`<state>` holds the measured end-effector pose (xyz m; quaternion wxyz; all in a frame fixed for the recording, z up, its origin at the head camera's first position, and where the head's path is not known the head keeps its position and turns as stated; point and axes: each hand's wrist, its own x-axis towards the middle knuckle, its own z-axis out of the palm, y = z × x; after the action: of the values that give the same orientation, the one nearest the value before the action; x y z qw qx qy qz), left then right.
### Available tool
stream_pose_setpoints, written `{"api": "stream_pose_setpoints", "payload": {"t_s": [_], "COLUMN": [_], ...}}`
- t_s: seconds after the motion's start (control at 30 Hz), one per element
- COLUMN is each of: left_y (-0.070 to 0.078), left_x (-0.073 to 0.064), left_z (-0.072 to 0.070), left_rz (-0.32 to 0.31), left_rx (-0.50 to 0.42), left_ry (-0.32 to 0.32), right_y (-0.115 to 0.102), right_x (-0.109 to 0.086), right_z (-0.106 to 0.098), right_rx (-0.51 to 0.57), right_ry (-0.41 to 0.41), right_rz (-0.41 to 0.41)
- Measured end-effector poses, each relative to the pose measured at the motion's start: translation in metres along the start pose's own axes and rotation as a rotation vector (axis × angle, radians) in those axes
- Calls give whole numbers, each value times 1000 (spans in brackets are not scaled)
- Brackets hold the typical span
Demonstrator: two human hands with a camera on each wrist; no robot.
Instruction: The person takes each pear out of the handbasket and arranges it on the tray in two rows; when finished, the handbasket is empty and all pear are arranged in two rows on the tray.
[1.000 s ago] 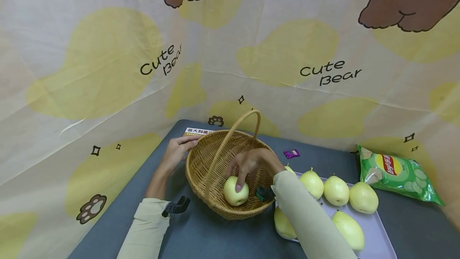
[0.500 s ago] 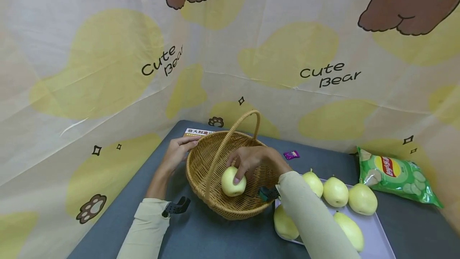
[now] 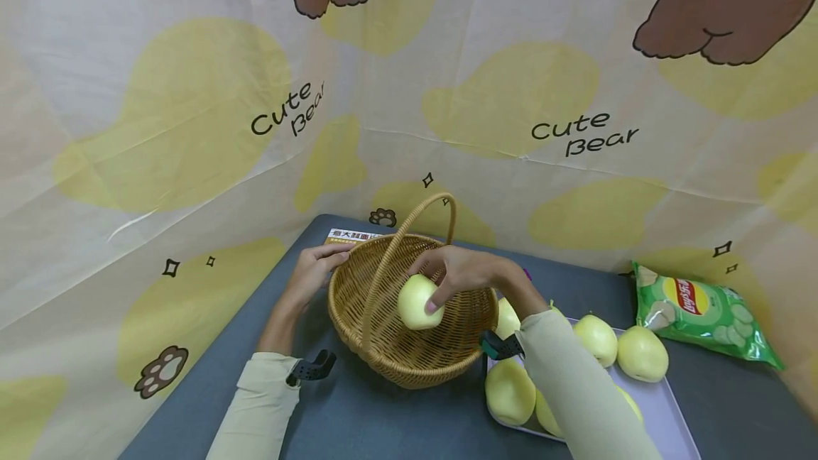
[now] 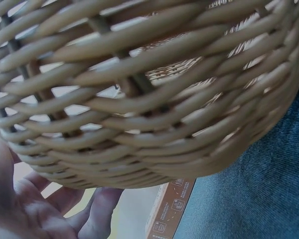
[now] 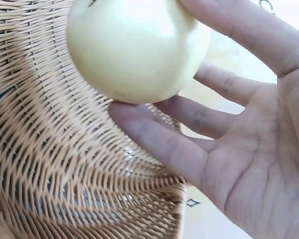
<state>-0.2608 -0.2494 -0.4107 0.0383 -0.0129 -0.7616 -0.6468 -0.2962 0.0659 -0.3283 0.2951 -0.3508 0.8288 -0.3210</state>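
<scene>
My right hand [image 3: 456,272] pinches a round, pale yellow-green pear [image 3: 418,302] between thumb and fingers, over the inside of the wicker basket [image 3: 390,368]. The right wrist view shows the pear [image 5: 134,50] close up, with fingertips [image 5: 132,117] against its underside and the woven wall [image 5: 35,129] behind. At the basket's left rim, my left hand [image 3: 313,272] steadies it with the thumb by the rim. The left wrist view has these fingers [image 4: 102,211] passing behind the outer weave [image 4: 129,109], tips hidden.
A lilac tray [image 3: 671,417] with several pears [image 3: 511,392] is right of the basket, partly under the right sleeve. Further right lies a green chip bag [image 3: 706,314]. A printed box [image 3: 348,235] shows behind the basket. Patterned cloth [image 3: 447,91] hangs around the dark table [image 3: 396,431].
The right hand has lifted the pear from low in the basket and drawn slightly back right. The basket has shifted slightly left, and the left hand stays at its rim.
</scene>
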Motion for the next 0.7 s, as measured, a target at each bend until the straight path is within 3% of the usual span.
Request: {"api": "stream_pose_setpoints", "payload": {"t_s": [0.5,0.7], "left_y": [-5,-5], "left_x": [4,4], "left_z": [0,1], "left_rz": [-13,-8], "left_rx": [7,10], "left_ry": [14,13], "right_y": [9,18], "right_x": [-53,-74], "right_z": [-1,2], "right_rx": [-13,60], "right_ry": [181,239], "right_rz": [-121,-197]}}
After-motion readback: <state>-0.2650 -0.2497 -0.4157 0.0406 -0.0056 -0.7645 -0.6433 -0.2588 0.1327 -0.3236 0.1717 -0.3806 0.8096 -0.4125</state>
